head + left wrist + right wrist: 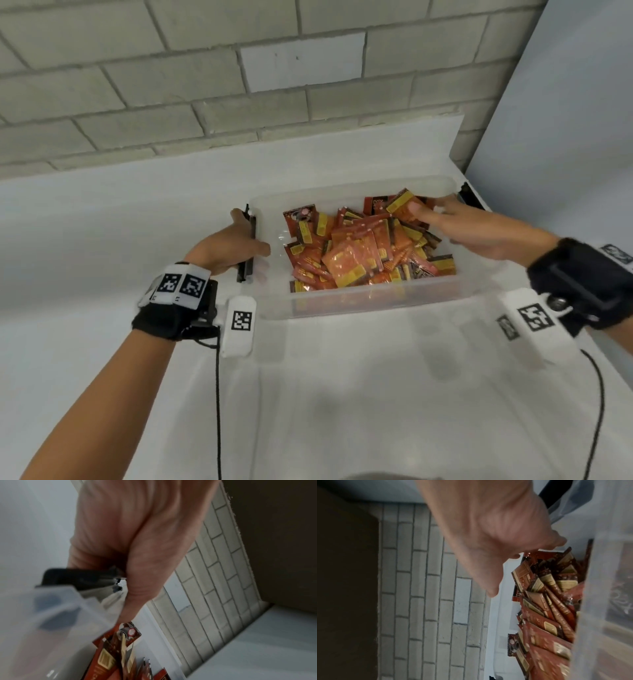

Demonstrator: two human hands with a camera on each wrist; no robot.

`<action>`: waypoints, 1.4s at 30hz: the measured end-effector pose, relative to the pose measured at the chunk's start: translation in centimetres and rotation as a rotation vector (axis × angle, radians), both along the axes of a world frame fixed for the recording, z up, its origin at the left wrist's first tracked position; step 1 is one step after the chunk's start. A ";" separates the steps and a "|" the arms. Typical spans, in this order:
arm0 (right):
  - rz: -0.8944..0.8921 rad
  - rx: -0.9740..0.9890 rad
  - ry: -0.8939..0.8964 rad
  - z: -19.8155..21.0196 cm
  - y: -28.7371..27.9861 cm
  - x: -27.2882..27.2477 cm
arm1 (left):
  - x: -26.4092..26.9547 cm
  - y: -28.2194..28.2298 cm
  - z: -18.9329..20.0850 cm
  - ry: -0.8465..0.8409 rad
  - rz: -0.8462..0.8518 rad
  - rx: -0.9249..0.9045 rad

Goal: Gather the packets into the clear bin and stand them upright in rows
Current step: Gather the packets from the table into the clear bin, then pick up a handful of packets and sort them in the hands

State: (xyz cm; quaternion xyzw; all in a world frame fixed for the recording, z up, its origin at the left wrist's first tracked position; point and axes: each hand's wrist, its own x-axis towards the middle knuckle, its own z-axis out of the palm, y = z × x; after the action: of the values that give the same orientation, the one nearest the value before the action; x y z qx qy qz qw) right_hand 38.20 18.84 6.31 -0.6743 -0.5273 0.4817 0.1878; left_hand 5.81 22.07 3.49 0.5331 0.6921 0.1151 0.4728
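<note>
The clear bin [274, 310] sits on a white counter [102, 212] against a pale brick wall [137, 85]. Orange-red packets [356, 253] with yellow labels fill the bin in a loose heap, lying flat or tilted at mixed angles; none stand in rows. The left third of the bin floor is bare.

The left hand [226, 245] grips the bin's left end at the black latch [247, 263], thumb over the rim and inside the bin, fingers curled round the latch on the outside. The left wrist view confirms this hold on the latch [77, 577].

The right hand [476, 229] reaches into the far right corner of the bin and pinches one packet [404, 205] between thumb and fingers, lifted above the heap. In the right wrist view the fingertips [556, 543] are at the top edge of the packets [547, 601].

Both wrists carry black straps with white marker tags [239, 322].
</note>
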 end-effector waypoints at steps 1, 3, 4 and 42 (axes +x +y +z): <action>-0.021 -0.063 0.019 0.2 -1.0 0.9 | 0.9 -0.6 0.1 -0.015 -0.036 0.004; -0.060 -0.202 0.012 0.3 -2.7 2.4 | 2.8 -2.1 0.4 -0.051 -0.104 0.011; -0.089 -0.257 0.011 0.2 -3.4 3.1 | 3.6 -2.9 0.5 -0.064 -0.133 0.016; -0.141 -0.234 0.342 -4.9 -9.3 0.1 | 8.7 -11.4 -1.6 -0.074 -0.277 0.156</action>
State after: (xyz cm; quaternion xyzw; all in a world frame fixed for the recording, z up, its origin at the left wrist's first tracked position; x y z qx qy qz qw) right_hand 38.34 9.51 1.44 -0.6350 -0.3797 0.6329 0.2282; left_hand 14.49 10.65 1.91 0.6541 0.5829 0.1218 0.4665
